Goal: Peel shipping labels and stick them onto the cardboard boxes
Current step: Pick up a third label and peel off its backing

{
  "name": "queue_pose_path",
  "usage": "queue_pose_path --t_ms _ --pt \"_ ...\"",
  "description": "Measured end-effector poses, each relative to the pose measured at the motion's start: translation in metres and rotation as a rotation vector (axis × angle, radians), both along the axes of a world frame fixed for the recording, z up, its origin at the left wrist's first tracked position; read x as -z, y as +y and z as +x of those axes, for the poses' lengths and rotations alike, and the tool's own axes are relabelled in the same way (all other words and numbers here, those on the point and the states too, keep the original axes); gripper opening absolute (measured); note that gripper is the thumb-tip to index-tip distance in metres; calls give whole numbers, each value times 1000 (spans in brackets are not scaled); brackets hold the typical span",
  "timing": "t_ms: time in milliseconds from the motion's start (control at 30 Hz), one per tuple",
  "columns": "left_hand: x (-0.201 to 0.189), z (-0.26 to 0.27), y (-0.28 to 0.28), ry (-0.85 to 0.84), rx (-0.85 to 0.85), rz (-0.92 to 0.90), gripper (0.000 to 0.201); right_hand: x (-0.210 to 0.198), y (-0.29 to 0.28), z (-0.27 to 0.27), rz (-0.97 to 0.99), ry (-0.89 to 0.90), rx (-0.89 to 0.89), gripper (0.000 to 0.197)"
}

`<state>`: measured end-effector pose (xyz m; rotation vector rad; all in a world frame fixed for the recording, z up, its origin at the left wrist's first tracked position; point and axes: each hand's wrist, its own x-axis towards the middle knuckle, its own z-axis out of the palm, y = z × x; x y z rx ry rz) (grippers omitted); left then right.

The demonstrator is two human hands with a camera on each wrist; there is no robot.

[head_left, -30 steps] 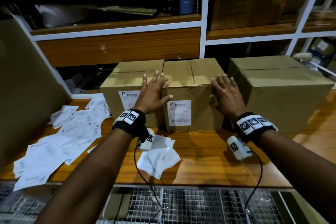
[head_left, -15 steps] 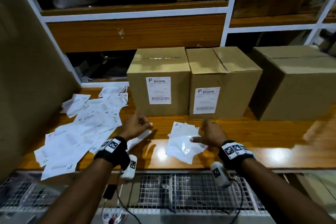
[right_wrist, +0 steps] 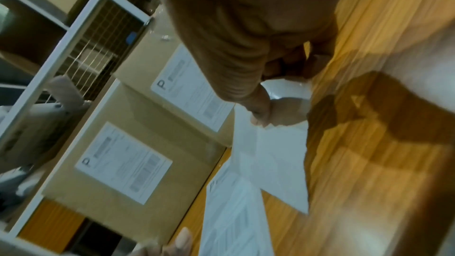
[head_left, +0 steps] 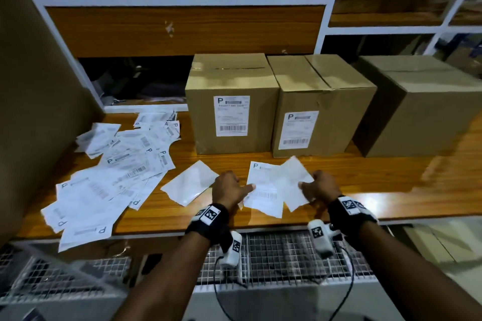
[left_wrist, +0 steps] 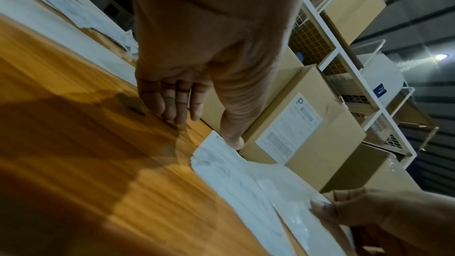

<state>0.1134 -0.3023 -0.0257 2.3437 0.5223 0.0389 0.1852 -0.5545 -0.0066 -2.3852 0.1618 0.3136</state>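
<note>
In the head view, both hands work at the lower centre of the frame, close to the front edge of the wooden counter (head_left: 365,177). The left hand (head_left: 227,190) has its thumb pressed on the left edge of a printed shipping label (head_left: 263,190) lying flat; its other fingers are loosely bent, tips down on the wood, holding nothing. The right hand (head_left: 322,187) pinches a blank white sheet (head_left: 294,182) between thumb and curled fingers, the sheet overlapping the label's right side. Whether this sheet is attached to the label cannot be told.

Just left of the left hand lies another blank sheet (head_left: 189,185), apart from the label. Farther left, a loose spread of labels (head_left: 109,180) runs from mid-frame down to the counter's front edge, some overhanging it.

Three cardboard boxes stand along the back of the counter: the left box (head_left: 232,81) and the middle box (head_left: 323,91) touch side by side, each with a label stuck on its front face; the right box (head_left: 422,101) stands just beside them with its visible faces bare. A band of bare wood lies between the boxes and the hands, and more to the right.

Below the counter's front edge runs wire mesh (head_left: 273,250). White-framed shelving (head_left: 323,21) with wooden panels fills the upper frame; a large cardboard sheet (head_left: 34,86) leans at the left.
</note>
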Motion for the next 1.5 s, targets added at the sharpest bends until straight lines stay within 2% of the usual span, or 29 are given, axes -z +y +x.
queue_pose_path --t_ms 167,300,500,600,700,833,933,1000,1067,1167,1200,1267,1300,1367,1433,1500 --pt "-11 13 -31 64 -19 148 80 -9 -48 0 -39 10 140 29" --pt "-14 23 -50 195 -107 129 88 -7 -63 -10 -127 68 99 30" --pt "-15 32 -43 309 -134 -4 61 -3 -59 -21 -167 86 54 36" --pt "-16 32 -32 355 -139 28 63 -4 -53 -23 -135 34 86 33" --pt "-16 32 -23 370 -173 65 71 -5 -42 -23 -149 -3 51 38" --pt "-16 29 -21 356 -206 47 74 -4 -25 -21 -143 -17 37 27" --pt "-19 25 -20 273 -203 -41 72 -6 -15 -21 -203 13 71 53" --pt "-21 20 -16 219 -200 -88 77 -10 -9 -20 -357 -22 36 60" --pt "-21 15 -11 189 -187 -99 74 -12 -1 -18 -404 -140 -4 58" --pt "-17 6 -3 160 -161 -93 68 -17 19 -13 -176 -295 -107 47" --pt "-16 3 0 152 -153 -87 66 -20 29 -11 -109 -283 -181 37" --pt "-14 -1 5 141 -139 -69 65 -22 49 -4 -94 -199 -350 18" --pt "-14 -3 8 134 -133 -65 65 -21 59 -1 -109 -155 -407 19" --pt "-12 -6 14 108 -115 -69 65 -18 74 5 -157 -118 -471 33" --pt "-11 -9 17 78 -97 -64 65 -16 84 8 -222 -129 -488 46" --pt "-9 -11 20 56 -92 -55 66 -14 93 11 -279 -123 -477 51"
